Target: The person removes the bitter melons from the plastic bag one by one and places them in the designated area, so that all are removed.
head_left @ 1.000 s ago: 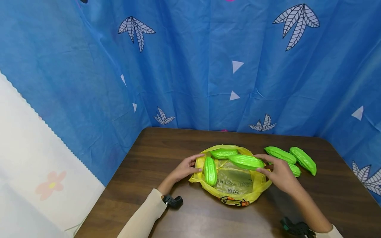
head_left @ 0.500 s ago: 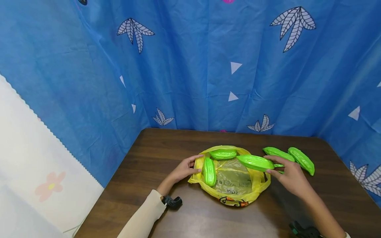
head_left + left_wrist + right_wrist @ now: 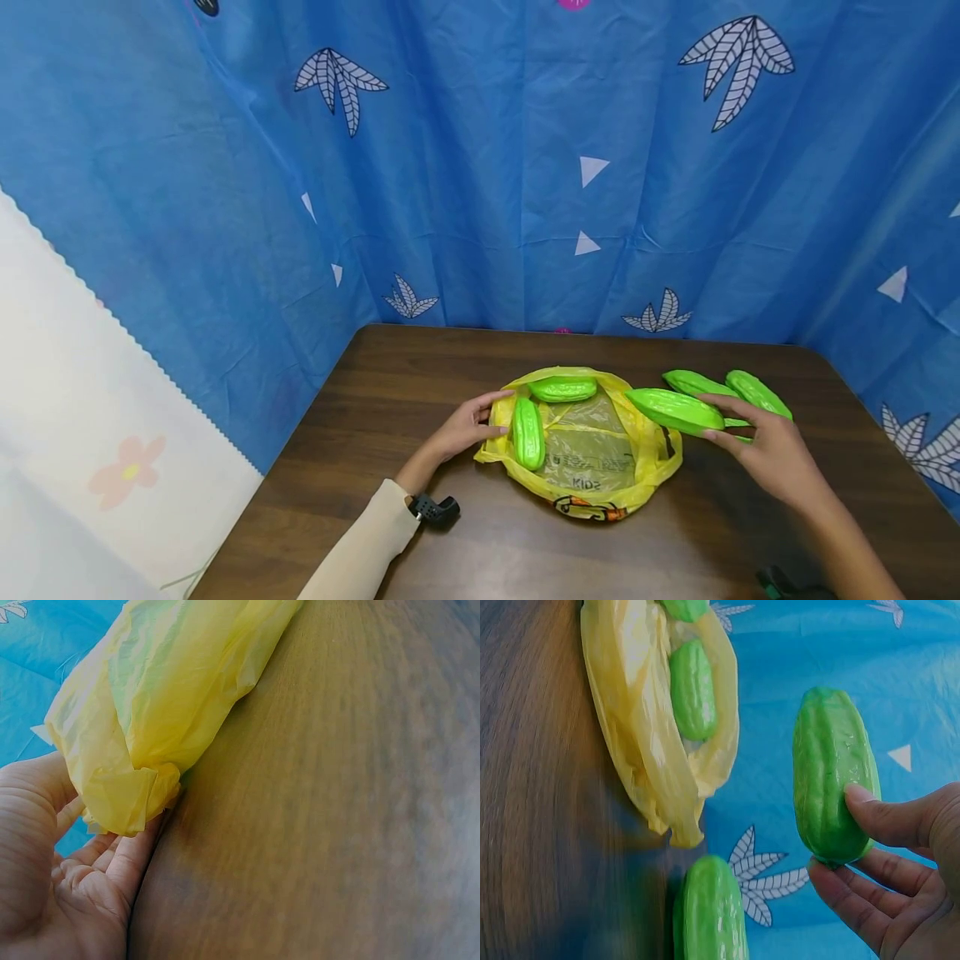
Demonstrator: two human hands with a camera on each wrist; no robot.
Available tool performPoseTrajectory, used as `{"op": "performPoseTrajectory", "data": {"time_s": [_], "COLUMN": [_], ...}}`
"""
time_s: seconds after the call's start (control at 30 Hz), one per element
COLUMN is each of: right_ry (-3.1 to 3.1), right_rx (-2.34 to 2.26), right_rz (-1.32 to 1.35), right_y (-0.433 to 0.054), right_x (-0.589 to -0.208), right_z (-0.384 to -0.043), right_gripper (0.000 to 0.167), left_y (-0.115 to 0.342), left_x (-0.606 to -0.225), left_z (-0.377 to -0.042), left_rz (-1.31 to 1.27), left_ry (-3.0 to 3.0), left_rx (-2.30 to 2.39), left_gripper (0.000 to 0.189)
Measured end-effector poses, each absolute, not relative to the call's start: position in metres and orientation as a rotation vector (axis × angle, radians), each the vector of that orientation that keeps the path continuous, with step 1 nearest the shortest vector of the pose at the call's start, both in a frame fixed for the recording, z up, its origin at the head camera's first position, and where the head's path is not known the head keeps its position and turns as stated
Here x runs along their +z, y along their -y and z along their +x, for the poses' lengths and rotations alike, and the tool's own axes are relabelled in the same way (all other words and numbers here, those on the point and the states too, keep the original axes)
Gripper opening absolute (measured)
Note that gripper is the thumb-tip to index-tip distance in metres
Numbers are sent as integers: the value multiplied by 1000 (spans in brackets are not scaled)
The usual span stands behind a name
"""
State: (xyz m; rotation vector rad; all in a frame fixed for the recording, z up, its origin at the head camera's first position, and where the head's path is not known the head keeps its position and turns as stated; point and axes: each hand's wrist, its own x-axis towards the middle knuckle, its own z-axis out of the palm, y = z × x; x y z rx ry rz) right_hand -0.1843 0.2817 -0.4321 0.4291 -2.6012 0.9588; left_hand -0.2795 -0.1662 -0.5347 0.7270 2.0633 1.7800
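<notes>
Blue curtain: leaf-printed; hangs beyond the table at 12 o'clock (clock centred on the bag, head view, far side = 12).
Wooden table: dark brown; bears the bag and the loose gourds.
Yellow plastic bag: mouth spread open; lettering KIDS reads reversed inside. Contents: two bitter gourds seen.
Left hand: 9 o'clock of bag; thumb and fingers grip the rim. Position about the same over the last second.
Right hand: 3 o'clock; pinches one gourd by its right end, thumb on the near side. Over the last second it has moved outward, toward 3.
Held bitter gourd: between 2 and 3 o'clock, tip pointing to 10. Was above the mouth; now mostly past the right rim. Tip overlaps the rim in head view, but right wrist view shows a gap. Judged: out of the bag.
Bagged bitter gourds: one inside at 12, lying crosswise; one inside at 9, lengthwise.
Loose bitter gourds: 2 o'clock, on the table: one, a second just beside it; green patch behind the right fingers, probably a third.
</notes>
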Motion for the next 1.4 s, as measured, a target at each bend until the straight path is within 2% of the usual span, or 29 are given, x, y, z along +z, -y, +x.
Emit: {"op": "performPoseTrajectory", "data": {"time_s": [0.77,1.4], "right_ry": [2616,2632], "right_rx": [913,851], "right_rz": [335,277], "right_y": [-330,-354], "right_x": [-446,-463], "right_z": [-170,-166], "right_gripper": [45,50], "left_y": [167,166], "left_x": [-533,-535], "left_z": [-278,-279], "left_rz": [733,731], "left_ry": [-2049,-2042], "left_rx": [1795,1807], "left_gripper": [65,65]}}
